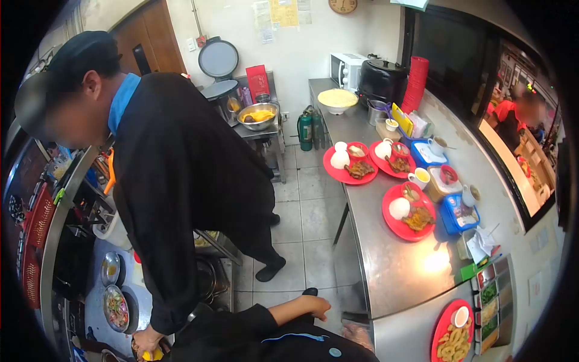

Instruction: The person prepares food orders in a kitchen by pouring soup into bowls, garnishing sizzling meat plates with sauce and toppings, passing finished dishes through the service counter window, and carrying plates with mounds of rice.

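My left hand (pixel 320 308) is bare and hangs over the floor near the bottom centre, its fingers loosely bent and apart from any object. Beside the steel counter's near edge is my right hand (pixel 357 333), in what looks like a clear glove; its fingers are blurred, and whether it holds anything cannot be made out. On the counter (pixel 395 277) to the right, a red plate (pixel 405 211) bears rice, browned meat and a small red bowl. Two similar plates stand behind it. A red plate (pixel 443 320) with fried rings and a white dip cup lies at the lower right.
At left, a co-worker (pixel 187 157) in black leans over a worktop; their hand (pixel 146 342) touches something yellow. Metal bowls (pixel 116 309) stand near them. Along the right wall are blue tubs (pixel 458 214) and a garnish tray (pixel 490 301). Green extinguishers (pixel 306 131) stand behind.
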Available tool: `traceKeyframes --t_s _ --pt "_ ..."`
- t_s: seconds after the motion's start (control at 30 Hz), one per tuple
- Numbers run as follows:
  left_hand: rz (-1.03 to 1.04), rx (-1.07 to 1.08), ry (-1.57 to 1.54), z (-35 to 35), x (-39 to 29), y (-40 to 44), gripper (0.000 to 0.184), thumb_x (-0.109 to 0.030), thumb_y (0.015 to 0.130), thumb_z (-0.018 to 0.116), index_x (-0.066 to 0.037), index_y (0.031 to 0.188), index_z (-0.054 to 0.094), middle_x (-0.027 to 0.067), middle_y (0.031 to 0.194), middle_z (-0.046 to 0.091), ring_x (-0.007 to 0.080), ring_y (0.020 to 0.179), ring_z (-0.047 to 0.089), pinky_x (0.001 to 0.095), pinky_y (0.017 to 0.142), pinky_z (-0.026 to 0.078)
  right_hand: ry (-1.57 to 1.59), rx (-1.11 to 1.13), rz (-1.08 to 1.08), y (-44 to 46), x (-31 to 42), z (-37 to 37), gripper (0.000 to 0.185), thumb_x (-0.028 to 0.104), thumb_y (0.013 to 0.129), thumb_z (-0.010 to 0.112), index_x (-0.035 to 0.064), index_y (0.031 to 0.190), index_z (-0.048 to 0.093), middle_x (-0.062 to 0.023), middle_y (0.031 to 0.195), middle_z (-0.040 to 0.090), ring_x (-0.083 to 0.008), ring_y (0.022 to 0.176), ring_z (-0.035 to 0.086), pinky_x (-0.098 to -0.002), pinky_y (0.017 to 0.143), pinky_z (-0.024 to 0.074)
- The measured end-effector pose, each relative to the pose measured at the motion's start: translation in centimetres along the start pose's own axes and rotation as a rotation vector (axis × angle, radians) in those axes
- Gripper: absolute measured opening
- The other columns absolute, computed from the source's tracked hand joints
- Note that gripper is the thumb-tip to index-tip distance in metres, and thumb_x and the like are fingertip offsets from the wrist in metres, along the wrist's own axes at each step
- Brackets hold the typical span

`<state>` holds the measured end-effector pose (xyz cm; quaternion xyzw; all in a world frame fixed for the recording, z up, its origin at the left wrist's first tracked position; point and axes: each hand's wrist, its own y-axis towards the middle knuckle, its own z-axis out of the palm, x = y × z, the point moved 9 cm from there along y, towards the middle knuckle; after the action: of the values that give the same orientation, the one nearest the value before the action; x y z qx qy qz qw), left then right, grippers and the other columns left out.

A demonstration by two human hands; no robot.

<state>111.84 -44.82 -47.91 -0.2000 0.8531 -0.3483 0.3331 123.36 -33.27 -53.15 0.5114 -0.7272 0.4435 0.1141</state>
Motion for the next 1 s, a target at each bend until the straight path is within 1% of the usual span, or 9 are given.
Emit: traceKeyframes --t_s 0.17,0.23,0.3,0.4,0.43,0.63,0.7,0.87,1.0 --pt "0.081 -0.204 -0.379 -8.2 7.9 -2.7 0.067 -0.047 0.083 0.057 -0.003 0.131 0.041 0.0224 0.122 0.052 0.0374 0.113 0.050 0.0419 0.096 0.039 0.082 0.024 -0.121 6.6 7.1 -2.4 0.040 0.032 0.084 0.058 0.0097 0.116 0.058 -0.0173 0.108 0.062 -0.0317 0.106 0.057 -0.0392 0.090 0.0437" --pt "0.106 -0.620 -0.371 -13.7 15.9 -4.3 0.067 -0.045 0.084 0.056 -0.003 0.134 0.037 0.0229 0.130 0.045 0.0374 0.117 0.046 0.0404 0.098 0.037 -0.036 0.062 -0.307 10.3 11.0 -3.3 0.040 0.032 0.083 0.059 0.0089 0.116 0.058 -0.0176 0.108 0.062 -0.0320 0.105 0.057 -0.0396 0.089 0.0444" --pt "-0.161 -0.903 -0.298 -20.4 21.8 -11.3 0.063 -0.032 0.084 0.060 -0.002 0.134 0.035 0.0240 0.134 0.040 0.0375 0.120 0.043 0.0389 0.101 0.035 -0.077 0.012 -0.269 12.5 16.6 -6.9 0.038 0.031 0.083 0.059 0.0081 0.113 0.060 -0.0180 0.108 0.061 -0.0323 0.104 0.057 -0.0400 0.088 0.0447" --pt "-0.253 -1.439 -0.463 -27.3 29.1 -21.3 0.066 -0.010 0.077 0.066 -0.003 0.134 0.033 0.0225 0.110 0.052 0.0319 0.093 0.056 0.0367 0.078 0.047 -0.043 -0.099 -0.342 19.0 24.1 -11.1 0.033 0.027 0.085 0.058 0.0059 0.110 0.061 -0.0189 0.106 0.061 -0.0325 0.102 0.058 -0.0391 0.087 0.0452" --pt "-0.262 -1.692 -0.631 -27.4 32.0 -22.9 0.069 -0.007 0.076 0.065 -0.004 0.135 0.030 0.0212 0.115 0.051 0.0292 0.094 0.057 0.0346 0.078 0.047 0.001 -0.102 -0.373 20.1 27.5 -13.0 0.032 0.026 0.085 0.058 0.0053 0.109 0.062 -0.0185 0.105 0.062 -0.0319 0.101 0.059 -0.0385 0.086 0.0455" --pt "-0.095 -2.204 -1.122 -26.0 33.7 -29.6 0.077 -0.003 0.081 0.058 -0.012 0.143 0.014 0.0184 0.141 0.025 0.0302 0.126 0.033 0.0421 0.098 0.036 0.411 -0.207 -0.699 35.8 42.6 -21.1 0.037 0.022 0.084 0.060 0.0006 0.114 0.058 -0.0149 0.105 0.063 -0.0222 0.093 0.062 -0.0327 0.081 0.0477" --pt "-0.129 -2.169 -1.217 -25.7 34.5 -28.8 0.077 0.000 0.080 0.057 -0.011 0.143 0.014 0.0172 0.142 0.024 0.0308 0.131 0.027 0.0440 0.103 0.029 0.729 -0.097 -0.706 40.8 48.9 -24.3 0.041 0.020 0.084 0.062 -0.0003 0.119 0.053 -0.0144 0.106 0.062 -0.0200 0.090 0.062 -0.0307 0.078 0.0492" --pt "-0.528 -2.066 -1.237 -26.3 38.3 -29.3 0.066 0.004 0.079 0.057 -0.007 0.137 0.029 0.0174 0.138 0.031 0.0299 0.127 0.034 0.0423 0.101 0.033 0.909 -0.015 -0.729 56.1 64.9 -30.1 0.042 0.021 0.086 0.062 0.0014 0.122 0.051 -0.0128 0.105 0.061 -0.0173 0.082 0.063 -0.0264 0.066 0.0518" --pt "-0.672 -1.829 -1.466 -25.6 44.2 -27.3 0.067 -0.005 0.080 0.063 -0.006 0.137 0.028 0.0190 0.134 0.034 0.0318 0.116 0.046 0.0403 0.090 0.045 0.775 0.358 -0.797 63.8 81.8 -21.1 0.034 0.016 0.086 0.060 0.0017 0.116 0.053 -0.0107 0.098 0.062 -0.0181 0.078 0.062 -0.0277 0.060 0.0522"
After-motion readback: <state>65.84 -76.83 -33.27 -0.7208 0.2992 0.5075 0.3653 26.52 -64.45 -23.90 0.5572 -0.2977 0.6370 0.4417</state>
